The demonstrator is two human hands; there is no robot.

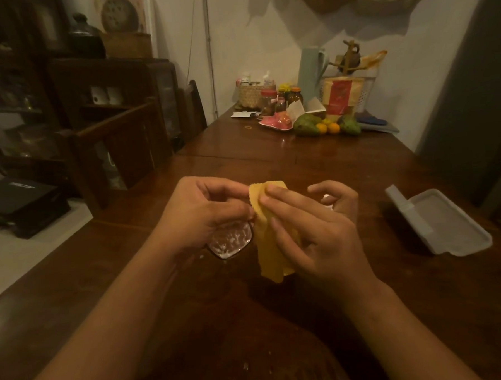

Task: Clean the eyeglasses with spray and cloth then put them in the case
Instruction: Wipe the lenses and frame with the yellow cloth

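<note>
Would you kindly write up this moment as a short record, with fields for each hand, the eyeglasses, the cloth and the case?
left hand: grips the eyeglasses at the frame
right hand: holds the cloth against the eyeglasses
eyeglasses: above the table, visible lens speckled with white droplets
cloth: yellow, hanging below the fingers
case: pale, lid open, on the table to the right

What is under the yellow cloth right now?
The yellow cloth, pinched by the right hand, covers one side of the eyeglasses. Only the other lens, speckled with droplets, shows below the left hand. The covered lens cannot be seen.
</note>
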